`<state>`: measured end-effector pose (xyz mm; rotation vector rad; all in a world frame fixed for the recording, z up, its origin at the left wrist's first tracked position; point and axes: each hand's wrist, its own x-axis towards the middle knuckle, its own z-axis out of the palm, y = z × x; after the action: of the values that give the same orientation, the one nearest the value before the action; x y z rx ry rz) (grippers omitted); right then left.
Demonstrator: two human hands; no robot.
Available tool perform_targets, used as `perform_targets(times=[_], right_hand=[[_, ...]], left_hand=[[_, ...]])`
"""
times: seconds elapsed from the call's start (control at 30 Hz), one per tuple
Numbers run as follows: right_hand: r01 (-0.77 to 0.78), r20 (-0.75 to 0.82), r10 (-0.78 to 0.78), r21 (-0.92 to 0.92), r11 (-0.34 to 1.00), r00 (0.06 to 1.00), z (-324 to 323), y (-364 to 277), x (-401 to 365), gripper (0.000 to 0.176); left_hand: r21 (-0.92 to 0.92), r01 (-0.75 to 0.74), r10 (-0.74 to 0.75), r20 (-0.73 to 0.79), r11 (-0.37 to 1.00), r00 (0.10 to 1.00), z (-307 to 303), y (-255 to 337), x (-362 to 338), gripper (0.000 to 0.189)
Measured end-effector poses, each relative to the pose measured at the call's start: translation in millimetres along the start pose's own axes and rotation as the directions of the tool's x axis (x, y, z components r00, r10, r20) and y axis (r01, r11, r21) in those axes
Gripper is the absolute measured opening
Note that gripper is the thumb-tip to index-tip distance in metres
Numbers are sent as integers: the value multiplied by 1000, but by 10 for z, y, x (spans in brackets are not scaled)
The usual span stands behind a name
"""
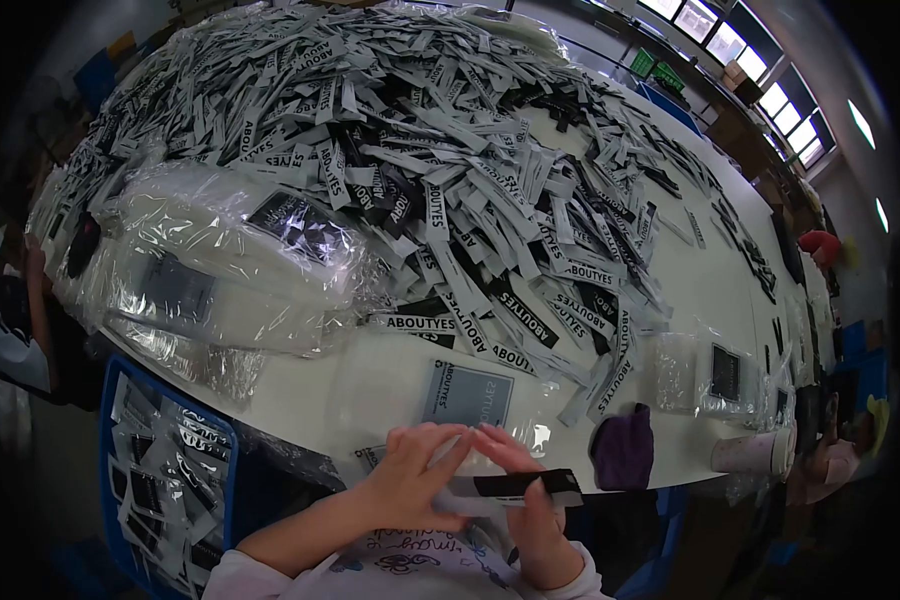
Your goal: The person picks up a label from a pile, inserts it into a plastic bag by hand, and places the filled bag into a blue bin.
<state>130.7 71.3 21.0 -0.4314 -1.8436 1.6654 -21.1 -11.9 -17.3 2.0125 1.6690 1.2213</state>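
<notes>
My right hand (532, 520) grips a narrow black-and-white strip packet (526, 486) between thumb and fingers at the table's near edge. The packet's pale end runs to my left hand (410, 478), whose fingers curl around it. Fingertips of both hands meet just above the packet. Directly beyond them lies a clear plastic bag (470, 397) with a grey label printed ABOUTYES. A big heap of loose strip packets (440, 190), grey and black and many marked ABOUTYES, spreads over the table past the bag.
Large filled clear bags (240, 250) lie at left. A blue crate (107, 470) with strip packets stands below the table edge. At right are a dark purple cloth (622, 448), a lidded cup (750, 453) and another clear bag (676, 372). Other people are at both sides.
</notes>
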Motion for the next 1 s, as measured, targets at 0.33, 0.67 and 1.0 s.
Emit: perform_targets(times=[0.33, 0.67, 1.0], right_hand=[[204, 87, -194, -648, 734, 977, -55, -35, -46, 34], [129, 133, -56, -648, 750, 990, -93, -103, 27, 19], [-163, -275, 92, -251, 954, 957, -47, -76, 96, 23]], left_hand=[[-144, 41, -41, 1, 989, 999, -128, 60, 47, 99], [-215, 355, -279, 315, 910, 907, -479, 13, 188, 82], [-473, 498, -446, 227, 726, 866, -385, 47, 151, 46]])
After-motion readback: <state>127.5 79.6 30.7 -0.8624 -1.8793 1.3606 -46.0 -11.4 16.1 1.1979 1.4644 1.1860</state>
